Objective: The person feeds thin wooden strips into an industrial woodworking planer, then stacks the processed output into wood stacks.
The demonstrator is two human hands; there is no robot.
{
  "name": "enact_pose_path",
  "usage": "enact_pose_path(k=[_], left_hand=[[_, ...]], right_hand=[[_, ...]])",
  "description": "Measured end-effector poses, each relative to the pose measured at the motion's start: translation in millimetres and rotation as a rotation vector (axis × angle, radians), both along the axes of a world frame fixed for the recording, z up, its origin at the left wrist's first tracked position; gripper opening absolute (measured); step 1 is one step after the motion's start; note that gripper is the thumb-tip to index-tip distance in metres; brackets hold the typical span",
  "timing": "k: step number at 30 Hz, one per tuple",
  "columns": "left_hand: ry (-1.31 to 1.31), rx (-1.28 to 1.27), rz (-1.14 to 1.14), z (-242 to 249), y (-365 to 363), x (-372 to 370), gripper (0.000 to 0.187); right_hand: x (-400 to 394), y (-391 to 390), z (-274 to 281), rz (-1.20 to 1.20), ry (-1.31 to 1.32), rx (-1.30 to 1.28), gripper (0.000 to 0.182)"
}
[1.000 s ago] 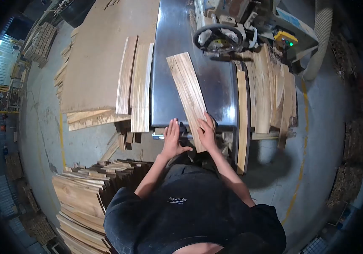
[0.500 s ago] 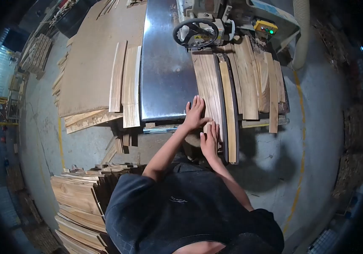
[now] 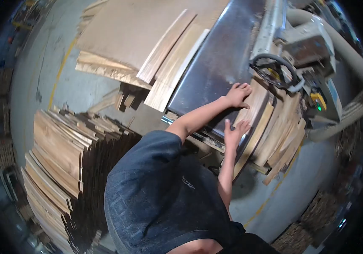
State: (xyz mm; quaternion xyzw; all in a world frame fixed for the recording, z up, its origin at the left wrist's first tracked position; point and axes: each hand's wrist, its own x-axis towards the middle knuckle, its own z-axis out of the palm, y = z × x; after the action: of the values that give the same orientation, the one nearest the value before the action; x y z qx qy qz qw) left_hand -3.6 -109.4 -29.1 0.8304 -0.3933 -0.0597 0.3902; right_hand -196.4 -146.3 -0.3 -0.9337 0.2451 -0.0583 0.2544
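A wooden board [image 3: 256, 98] lies on the metal machine table [image 3: 219, 55], its far end beneath the machine head by the black handwheel [image 3: 275, 71]. My left hand [image 3: 238, 95] rests at the board's left edge with its fingers spread. Nearer to me, my right hand [image 3: 234, 134] touches the board's near end, fingers apart and thumb up. Neither hand is wrapped round anything. Right of the board runs a dark-edged guide with a pale wooden strip [image 3: 255, 137].
Several loose boards [image 3: 280, 127] lie right of the guide. More boards [image 3: 168, 63] rest left of the metal table, beside a brown panel [image 3: 126, 29]. A tall stack of boards [image 3: 58, 148] stands at the lower left. A ribbed hose [image 3: 352, 114] hangs at the right.
The view has turned, so the machine now sits further right and tilted. The board reaches further under the machine head, and my hands have moved forward with it, slightly further apart.
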Motion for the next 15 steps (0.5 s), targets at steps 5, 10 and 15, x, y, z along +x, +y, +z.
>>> enact_pose_path(k=[5, 10, 15], left_hand=[[-0.056, -0.034, 0.323, 27.0, 79.7, -1.2, 0.077], [-0.181, -0.079, 0.605, 43.1, 229.2, -39.5, 0.090], [-0.064, 0.412, 0.649, 47.4, 320.8, -90.9, 0.109]], right_hand=[[52.3, -20.3, -4.2, -0.029, 0.069, -0.033, 0.095], [91.3, -37.2, 9.7, -0.058, 0.201, 0.015, 0.102], [141.0, -56.4, 21.3, -0.152, 0.152, 0.137, 0.103]])
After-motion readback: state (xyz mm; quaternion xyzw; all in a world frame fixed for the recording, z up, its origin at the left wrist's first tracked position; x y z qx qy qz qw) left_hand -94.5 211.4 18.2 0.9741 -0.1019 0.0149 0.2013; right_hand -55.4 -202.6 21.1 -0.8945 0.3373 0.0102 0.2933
